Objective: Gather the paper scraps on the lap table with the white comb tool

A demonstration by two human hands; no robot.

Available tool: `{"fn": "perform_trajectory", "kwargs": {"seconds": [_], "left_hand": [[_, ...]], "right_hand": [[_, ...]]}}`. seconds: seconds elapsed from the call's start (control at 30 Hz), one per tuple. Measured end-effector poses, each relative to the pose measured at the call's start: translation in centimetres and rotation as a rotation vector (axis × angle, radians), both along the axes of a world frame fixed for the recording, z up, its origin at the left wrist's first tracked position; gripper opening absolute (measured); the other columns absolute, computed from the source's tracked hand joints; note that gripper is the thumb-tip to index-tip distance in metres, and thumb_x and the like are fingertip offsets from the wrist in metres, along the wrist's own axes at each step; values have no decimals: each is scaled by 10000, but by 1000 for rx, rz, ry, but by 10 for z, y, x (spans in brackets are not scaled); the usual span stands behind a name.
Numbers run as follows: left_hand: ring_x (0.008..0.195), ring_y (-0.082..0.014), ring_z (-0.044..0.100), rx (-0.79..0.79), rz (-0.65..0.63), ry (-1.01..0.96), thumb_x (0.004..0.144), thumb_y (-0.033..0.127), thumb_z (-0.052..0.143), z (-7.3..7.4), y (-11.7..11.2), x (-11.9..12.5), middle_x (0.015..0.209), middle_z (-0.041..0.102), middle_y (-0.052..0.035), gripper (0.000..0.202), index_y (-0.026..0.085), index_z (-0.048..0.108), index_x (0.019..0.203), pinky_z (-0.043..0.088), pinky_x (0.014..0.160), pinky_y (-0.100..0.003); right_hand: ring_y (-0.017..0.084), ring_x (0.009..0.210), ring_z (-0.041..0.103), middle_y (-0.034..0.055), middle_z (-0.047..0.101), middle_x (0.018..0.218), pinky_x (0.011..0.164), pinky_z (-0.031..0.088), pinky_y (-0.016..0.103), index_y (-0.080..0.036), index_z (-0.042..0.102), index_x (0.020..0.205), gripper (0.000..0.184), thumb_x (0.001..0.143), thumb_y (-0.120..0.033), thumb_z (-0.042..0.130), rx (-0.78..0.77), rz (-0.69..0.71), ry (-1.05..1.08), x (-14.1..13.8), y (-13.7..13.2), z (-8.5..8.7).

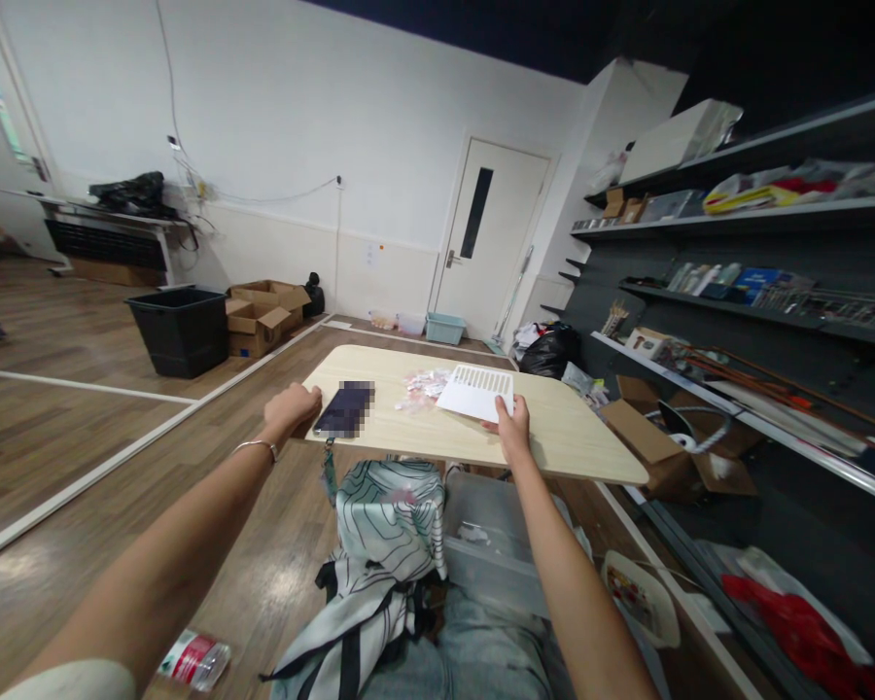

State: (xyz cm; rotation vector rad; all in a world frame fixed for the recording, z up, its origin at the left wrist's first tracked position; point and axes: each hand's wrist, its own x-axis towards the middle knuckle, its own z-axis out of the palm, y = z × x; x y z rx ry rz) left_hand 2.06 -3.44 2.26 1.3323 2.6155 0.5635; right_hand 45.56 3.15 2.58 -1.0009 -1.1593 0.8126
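A small light-wood table point(569, 437) stands in front of me. My left hand point(290, 406) is curled into a loose fist at the table's left edge, right beside a dark phone point(344, 408) lying flat on the top. My right hand point(513, 424) rests on the near edge of a white sheet point(475, 393) printed with a row of dark bars, fingers pressing on it. A small heap of pink and white bits point(424, 387) lies just left of the sheet. A silver bracelet circles my left wrist.
A patterned bag point(383, 544) and a clear plastic bin point(490, 544) sit below the table by my knees. A bottle point(195, 661) lies on the wood floor. A black bin point(181, 329) and cardboard boxes point(262, 313) stand left; shelves point(736, 292) line the right wall.
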Motion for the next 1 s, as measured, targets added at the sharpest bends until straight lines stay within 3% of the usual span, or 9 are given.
{"fn": "perform_trajectory", "kwargs": {"seconds": [0.3, 0.5, 0.67, 1.0], "left_hand": [[1116, -437, 699, 8, 14, -13, 932, 525, 353, -1, 2, -1, 1209, 720, -306, 688, 29, 693, 1266, 526, 876, -474], [1113, -430, 703, 8, 7, -2, 931, 524, 343, -2, 2, -1, 1194, 724, -305, 686, 40, 694, 1269, 530, 879, -482], [1116, -433, 700, 14, 1, 3, 931, 522, 332, -2, 2, -1, 1196, 720, -312, 692, 34, 699, 1257, 531, 877, -485], [1107, -422, 706, 12, 3, 0, 935, 531, 334, -3, 2, -1, 1190, 723, -308, 688, 40, 695, 1256, 530, 870, -467]], "right_hand": [[264, 973, 677, 141, 679, 1248, 549, 596, 288, -184, 630, 1193, 579, 756, -558, 692, 59, -210, 79, 4, -1, 7], [282, 928, 690, 165, 719, 1162, 483, 558, 272, -132, 685, 1147, 592, 761, -579, 659, 62, -341, 106, 10, -1, 6], [267, 897, 695, 159, 730, 1148, 473, 543, 257, -137, 692, 1154, 610, 771, -610, 654, 61, -349, 105, 14, 4, 0], [252, 852, 682, 157, 730, 1096, 490, 582, 288, -139, 693, 1081, 594, 718, -610, 703, 17, -240, 31, 10, 3, -1]]}}
